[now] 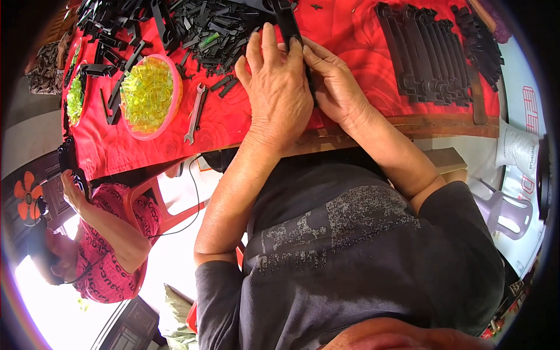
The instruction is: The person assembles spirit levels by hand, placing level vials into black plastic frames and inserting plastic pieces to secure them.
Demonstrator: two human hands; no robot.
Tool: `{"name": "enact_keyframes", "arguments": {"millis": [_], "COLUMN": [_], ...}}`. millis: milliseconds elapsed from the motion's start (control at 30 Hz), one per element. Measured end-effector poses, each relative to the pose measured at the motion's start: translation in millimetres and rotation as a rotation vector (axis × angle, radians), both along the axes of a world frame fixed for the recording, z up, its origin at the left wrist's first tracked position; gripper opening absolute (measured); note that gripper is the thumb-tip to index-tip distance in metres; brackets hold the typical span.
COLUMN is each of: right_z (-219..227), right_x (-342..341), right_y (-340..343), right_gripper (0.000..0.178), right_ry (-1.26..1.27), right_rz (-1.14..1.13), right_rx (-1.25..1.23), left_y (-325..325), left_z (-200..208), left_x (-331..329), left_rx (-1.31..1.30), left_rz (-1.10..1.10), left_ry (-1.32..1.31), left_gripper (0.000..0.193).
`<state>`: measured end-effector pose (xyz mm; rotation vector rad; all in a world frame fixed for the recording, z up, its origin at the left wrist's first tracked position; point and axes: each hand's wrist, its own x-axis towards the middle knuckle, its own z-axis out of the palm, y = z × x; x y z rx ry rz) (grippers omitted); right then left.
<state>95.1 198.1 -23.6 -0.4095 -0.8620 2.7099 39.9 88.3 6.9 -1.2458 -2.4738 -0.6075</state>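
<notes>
Both hands, left hand (pixel 277 87) and right hand (pixel 333 81), clasp a long black plastic strip (pixel 287 23) flat on the red-clothed table (pixel 361 41) near its front edge, seemingly steadying it for pressing, beside a pink bowl of yellow transparent pieces (pixel 149 96).

One camera on person's head, looking straight down, close to red table (pixel 134 146) (edges bend round). No second view.

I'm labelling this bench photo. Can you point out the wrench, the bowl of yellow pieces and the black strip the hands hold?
wrench (pixel 195 114), head view, on its shaft.
bowl of yellow pieces (pixel 177 96), head view, on its pink rim.
black strip (pixel 287 22), head view, above the fingers.
</notes>
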Motion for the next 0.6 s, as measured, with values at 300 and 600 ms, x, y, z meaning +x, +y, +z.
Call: {"name": "enact_keyframes", "arguments": {"millis": [300, 600], "right_z": [-3, -4], "right_x": [1, 0], "right_y": [0, 0], "right_gripper": [0.037, 0.037], "right_ry": [-0.01, 0.014], "right_rz": [-0.03, -0.004], "right_rx": [-0.029, -0.005], "left_y": [0, 1], "left_z": [-3, -9], "left_x": [-1, -3], "left_rx": [0.057, 0.259], "left_rz": [-0.054, -0.081], "left_ry": [-0.042, -0.202], "left_gripper": [0.044, 0.044]}}
